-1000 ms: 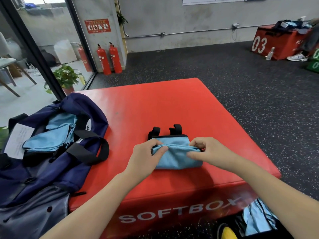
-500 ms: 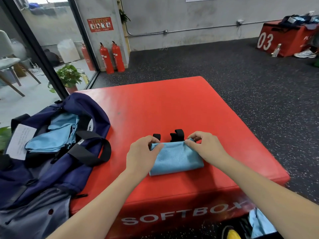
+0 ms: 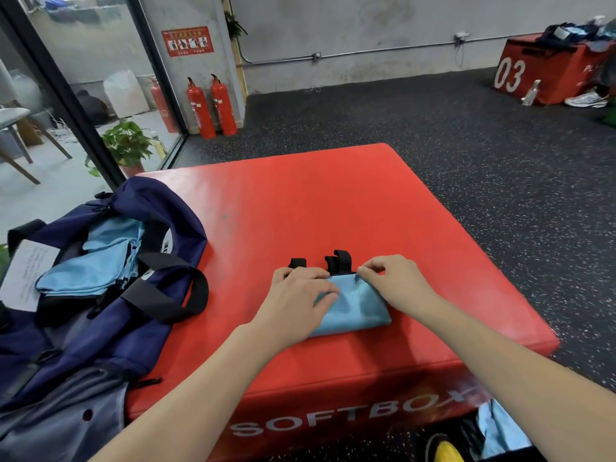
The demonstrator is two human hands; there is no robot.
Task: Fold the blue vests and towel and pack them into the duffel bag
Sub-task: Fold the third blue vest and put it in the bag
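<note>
A folded light-blue vest (image 3: 358, 310) with black straps (image 3: 340, 261) sticking out at its far edge lies near the front of the red soft box (image 3: 333, 201). My left hand (image 3: 296, 301) rests flat on the vest's left half, fingers spread. My right hand (image 3: 396, 283) has curled fingers pinching the vest's far right edge. At the left sits the open navy duffel bag (image 3: 110, 328) with folded light-blue fabric (image 3: 96, 265) inside it and its black handles (image 3: 173, 291) draped over the opening.
A white paper (image 3: 26, 278) lies on the bag's left side. More light-blue cloth (image 3: 500, 431) lies on the floor at the lower right, beside a yellow shoe tip (image 3: 445, 450). A second red box (image 3: 550, 71), fire extinguishers (image 3: 213, 108) and a potted plant (image 3: 125, 145) stand far off.
The near flap of the vest has been folded over to the far edge. My left hand went from pinching the fabric to lying flat on it.
</note>
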